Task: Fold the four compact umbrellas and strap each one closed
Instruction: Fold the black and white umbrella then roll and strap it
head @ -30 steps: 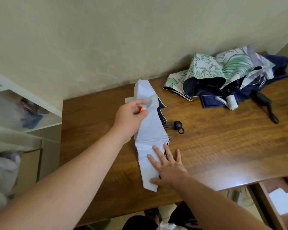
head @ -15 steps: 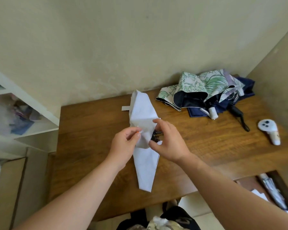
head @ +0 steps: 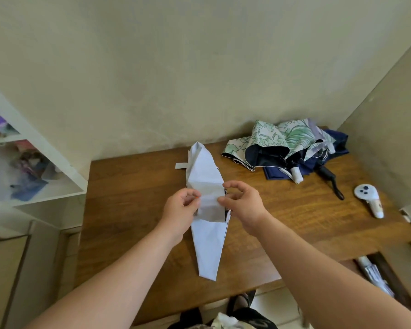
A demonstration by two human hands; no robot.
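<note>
A brown wooden table (head: 133, 210) with visible grain stands pushed into a corner — its far edge meets a plain, pale beige wall (head: 176, 67), and a second wall (head: 394, 129) of the same colour closes in on the right. To the left stands a white shelf unit (head: 45, 162), its compartments holding blurred, colourful items. Pale floor tiles (head: 268, 302) show below the table's near edge. The light is soft and even — no hard shadows.
</note>
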